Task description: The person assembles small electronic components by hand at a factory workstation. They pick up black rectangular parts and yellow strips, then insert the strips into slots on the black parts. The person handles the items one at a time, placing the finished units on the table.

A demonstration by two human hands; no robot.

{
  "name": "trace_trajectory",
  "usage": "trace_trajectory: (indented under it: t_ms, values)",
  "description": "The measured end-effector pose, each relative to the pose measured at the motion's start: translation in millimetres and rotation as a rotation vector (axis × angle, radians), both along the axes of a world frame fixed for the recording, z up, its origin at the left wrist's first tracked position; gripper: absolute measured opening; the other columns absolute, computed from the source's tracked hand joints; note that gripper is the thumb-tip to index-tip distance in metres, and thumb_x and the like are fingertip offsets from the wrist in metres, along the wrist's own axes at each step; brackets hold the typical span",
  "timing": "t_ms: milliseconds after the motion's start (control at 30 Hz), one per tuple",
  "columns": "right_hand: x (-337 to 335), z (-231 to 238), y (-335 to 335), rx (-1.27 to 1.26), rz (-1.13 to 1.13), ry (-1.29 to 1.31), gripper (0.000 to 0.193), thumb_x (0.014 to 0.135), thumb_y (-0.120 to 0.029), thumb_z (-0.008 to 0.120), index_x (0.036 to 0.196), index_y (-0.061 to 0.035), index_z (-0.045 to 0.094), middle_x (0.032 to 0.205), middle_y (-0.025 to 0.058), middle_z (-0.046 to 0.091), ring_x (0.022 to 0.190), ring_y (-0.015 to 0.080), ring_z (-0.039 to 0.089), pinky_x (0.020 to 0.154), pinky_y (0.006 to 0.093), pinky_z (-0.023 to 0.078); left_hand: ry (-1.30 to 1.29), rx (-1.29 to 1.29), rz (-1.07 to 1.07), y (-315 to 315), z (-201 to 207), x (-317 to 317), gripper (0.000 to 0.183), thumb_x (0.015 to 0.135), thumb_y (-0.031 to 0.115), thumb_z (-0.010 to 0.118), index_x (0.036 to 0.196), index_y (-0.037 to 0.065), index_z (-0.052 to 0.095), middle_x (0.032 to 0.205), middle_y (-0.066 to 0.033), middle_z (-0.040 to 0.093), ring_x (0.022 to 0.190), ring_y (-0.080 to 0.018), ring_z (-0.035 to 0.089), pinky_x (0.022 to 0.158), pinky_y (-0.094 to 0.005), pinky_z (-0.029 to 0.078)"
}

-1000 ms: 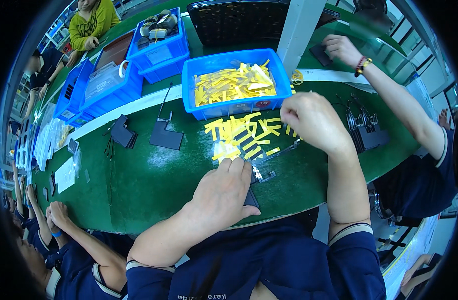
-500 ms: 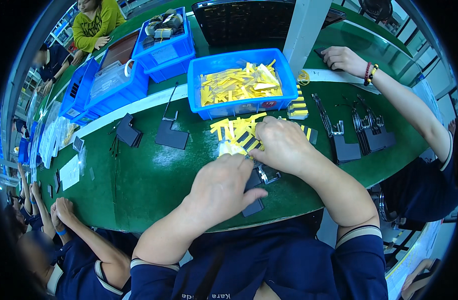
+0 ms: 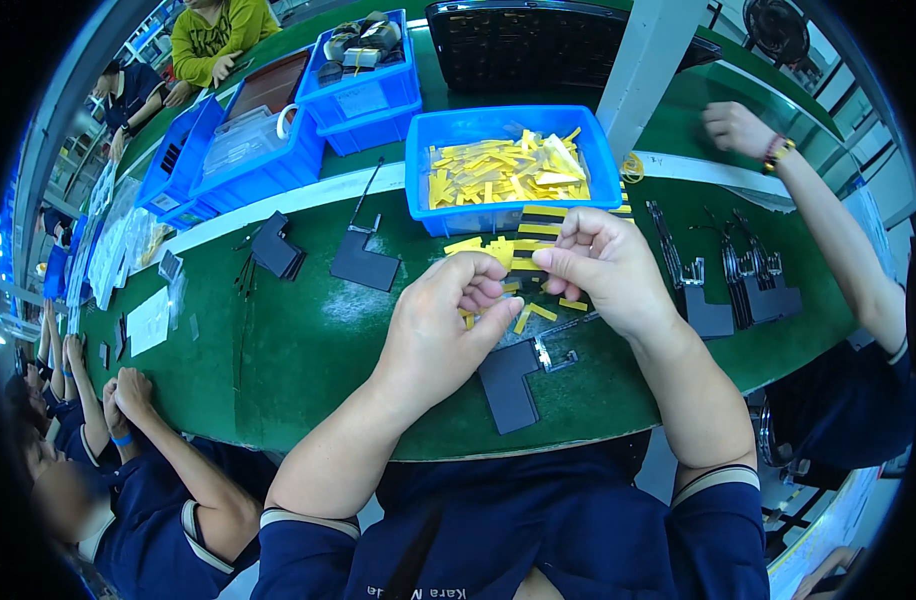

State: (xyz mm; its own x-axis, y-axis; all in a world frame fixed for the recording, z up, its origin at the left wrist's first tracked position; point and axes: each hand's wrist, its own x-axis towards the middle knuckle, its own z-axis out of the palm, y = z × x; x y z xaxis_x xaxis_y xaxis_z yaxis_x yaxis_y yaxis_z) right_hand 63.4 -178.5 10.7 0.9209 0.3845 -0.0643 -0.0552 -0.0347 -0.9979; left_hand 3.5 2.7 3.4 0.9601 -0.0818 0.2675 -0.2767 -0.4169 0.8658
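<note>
My right hand (image 3: 608, 270) pinches a yellow-and-black striped sheet (image 3: 541, 222) between thumb and fingers, lifted above the table. Close beside it, my left hand (image 3: 448, 325) has its fingers curled and thumb drawn in; what lies at its fingertips is too small to make out. Under and beyond both hands are loose yellow strips (image 3: 541, 312), partly hidden by the fingers. Nearer to me on the green table lies a flat dark L-shaped part (image 3: 510, 390) with a metal bracket (image 3: 553, 355) at its corner and a thin cable.
A blue bin (image 3: 513, 218) full of yellow strips stands beyond my hands. More dark L-shaped parts lie left (image 3: 366, 262) and right (image 3: 706, 315). Further blue bins (image 3: 258, 175) stand at back left, near a white post (image 3: 648, 70). A co-worker's hand (image 3: 738, 130) reaches in at right.
My hands have risen off the pile and moved apart, the right one now holding up the striped sheet. The dark L-shaped part is uncovered. The co-worker's hand at right has lifted from the table.
</note>
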Motion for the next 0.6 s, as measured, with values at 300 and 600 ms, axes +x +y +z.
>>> trace_trajectory:
  t_ms: [300,600]
  values:
    - [-7.1,-9.7,5.1,0.122,-0.024,0.011,0.013,0.082,-0.007,0.068,0.081,-0.0025,0.056,0.068,0.0029,0.060,0.058,0.0061,0.058,0.048,0.0189,0.045,0.019,-0.142,-0.004,2.8,-4.4,4.7,0.013,0.082,0.003,0.066,0.093,-0.001,0.060,0.088,-0.0037,0.059,0.078,-0.0083,0.057,0.071,-0.0223,0.049]
    - [-7.0,-8.8,8.0,0.121,0.122,0.064,0.013,0.080,-0.007,0.070,0.088,0.0006,0.063,0.073,0.0016,0.061,0.060,0.0042,0.053,0.052,0.0193,0.042,0.284,-0.602,-0.156,4.0,-5.5,8.3,0.013,0.082,0.004,0.065,0.092,-0.001,0.059,0.081,-0.0030,0.060,0.072,-0.0081,0.059,0.065,-0.0228,0.050]
